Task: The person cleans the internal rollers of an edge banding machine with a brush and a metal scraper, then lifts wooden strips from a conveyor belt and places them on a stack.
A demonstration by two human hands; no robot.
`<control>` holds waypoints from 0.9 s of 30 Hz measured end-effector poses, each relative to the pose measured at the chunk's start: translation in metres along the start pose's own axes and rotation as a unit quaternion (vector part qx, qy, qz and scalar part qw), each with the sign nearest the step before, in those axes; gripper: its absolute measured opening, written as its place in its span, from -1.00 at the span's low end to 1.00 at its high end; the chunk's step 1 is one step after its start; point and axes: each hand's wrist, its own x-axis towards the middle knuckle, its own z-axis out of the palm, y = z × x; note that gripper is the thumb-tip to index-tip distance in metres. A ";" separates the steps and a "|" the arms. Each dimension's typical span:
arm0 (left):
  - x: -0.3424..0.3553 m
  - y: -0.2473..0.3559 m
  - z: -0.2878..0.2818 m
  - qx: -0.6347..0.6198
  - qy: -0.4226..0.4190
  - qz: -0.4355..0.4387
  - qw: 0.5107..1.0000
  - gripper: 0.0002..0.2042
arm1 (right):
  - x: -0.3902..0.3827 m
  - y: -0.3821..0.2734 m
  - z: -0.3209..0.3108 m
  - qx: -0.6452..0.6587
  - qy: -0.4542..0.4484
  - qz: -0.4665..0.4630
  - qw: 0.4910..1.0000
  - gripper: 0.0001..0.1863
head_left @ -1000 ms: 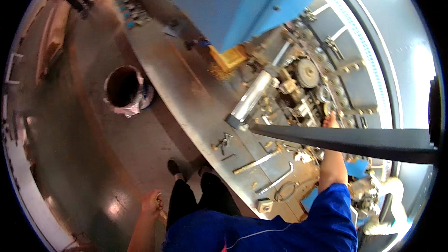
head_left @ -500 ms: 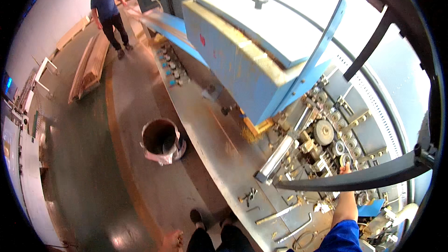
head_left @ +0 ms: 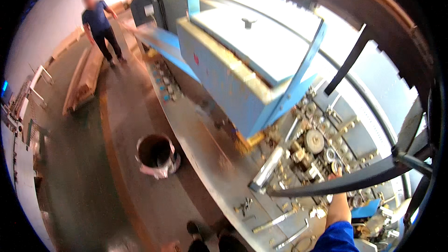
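Fingers (head_left: 337, 172) of the right hand (head_left: 332, 177) are set at a round, yellowish metal roller (head_left: 334, 165) near a larger grey metal disc (head_left: 314, 141); grip cannot be told. Left hand (head_left: 171, 246): blurred, grip likewise. Blue, box-shaped metal housing (head_left: 219, 81): marked red, illegibly.

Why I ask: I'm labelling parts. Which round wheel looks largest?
The pale wheel pictured up and left of the right hand; its disc is clearly wider than the others, including the ringed wheel at that hand.
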 end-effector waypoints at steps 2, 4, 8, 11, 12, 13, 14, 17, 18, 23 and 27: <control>0.012 -0.011 -0.010 -0.013 0.012 -0.033 0.999 -0.71 | -0.012 -0.007 0.002 -0.124 -0.075 -0.074 0.987 -0.29; 0.022 -0.017 -0.017 -0.036 0.022 -0.073 0.996 -0.73 | -0.023 -0.013 0.007 -0.159 -0.003 -0.150 0.976 -0.25; 0.029 -0.010 -0.012 -0.019 0.063 -0.124 0.990 -0.74 | -0.029 -0.012 0.019 -0.117 0.107 -0.177 0.971 -0.42; 0.025 -0.004 -0.007 0.044 0.129 -0.123 0.983 -0.74 | -0.025 -0.001 0.021 -0.108 0.096 -0.183 0.972 -0.42; 0.023 -0.003 -0.009 0.042 0.143 -0.131 0.980 -0.73 | -0.025 -0.002 0.016 -0.035 -0.018 -0.133 0.990 -0.39; 0.022 -0.004 -0.012 0.038 0.158 -0.140 0.977 -0.73 | -0.025 0.005 0.018 0.038 0.035 -0.098 0.994 -0.42; 0.021 -0.007 -0.018 0.039 0.114 -0.107 0.987 -0.73 | -0.026 0.005 0.014 0.003 0.059 -0.062 0.996 -0.47; 0.025 -0.018 -0.041 0.007 -0.020 0.000 1.000 -0.72 | -0.026 0.013 0.023 0.279 0.009 -0.150 0.949 -0.59; 0.026 -0.025 -0.047 -0.020 -0.056 0.038 0.998 -0.72 | -0.031 0.016 0.022 0.295 -0.038 -0.136 0.945 -0.64; 0.015 -0.019 -0.033 -0.086 0.055 -0.074 0.992 -0.77 | -0.035 0.019 0.034 0.363 0.017 -0.116 0.924 -0.80; -0.014 0.013 0.011 -0.055 0.122 -0.051 0.990 -0.86 | -0.044 0.017 0.023 0.256 -0.096 -0.114 0.955 -0.78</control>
